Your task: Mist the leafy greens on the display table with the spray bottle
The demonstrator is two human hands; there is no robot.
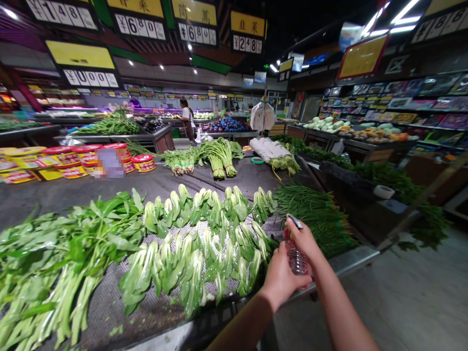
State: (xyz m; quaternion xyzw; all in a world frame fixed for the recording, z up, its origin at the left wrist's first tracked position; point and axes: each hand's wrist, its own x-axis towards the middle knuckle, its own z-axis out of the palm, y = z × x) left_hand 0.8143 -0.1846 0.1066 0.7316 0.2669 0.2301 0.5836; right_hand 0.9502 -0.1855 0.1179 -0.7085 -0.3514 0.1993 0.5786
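A clear, ribbed plastic bottle [297, 258] with reddish parts is between my two hands, over the front right of the vegetable stand. My left hand [282, 274] wraps round its body from the left. Higher up, my right hand [304, 239] is closed at the bottle's top, where a dark and pale piece [295, 222] like a spray head sticks out; my fingers partly hide it. Just left of my hands lie rows of wet bok choy [193, 263] on dark mesh. Bundled green chives [314, 217] lie right behind my hands.
Long leafy greens [73, 253] cover the stand's left side. Red and yellow tubs [87, 156], tied bundles of stalks [218, 158] and a paper-wrapped bunch [274, 153] stand farther back. A metal edge [356, 258] runs along the right front. A person [188, 119] stands in the background.
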